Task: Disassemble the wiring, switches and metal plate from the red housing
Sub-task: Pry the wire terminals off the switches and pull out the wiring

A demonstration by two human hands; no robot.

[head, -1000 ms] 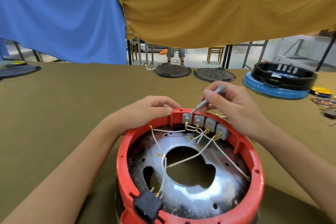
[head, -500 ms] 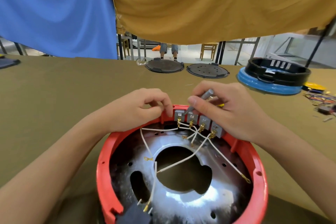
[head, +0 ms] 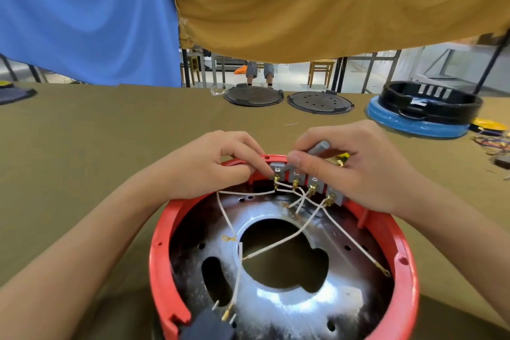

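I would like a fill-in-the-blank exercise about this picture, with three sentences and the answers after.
1. The housing that holds the metal plate is ____ in colour.
2. The gray tool is held by the ____ hand.
3. The row of gray switches on the far rim has ____ units.

Missing words: red; right; four

Two dark round lids [head: 253, 95], far tabletop [head: 110, 124]
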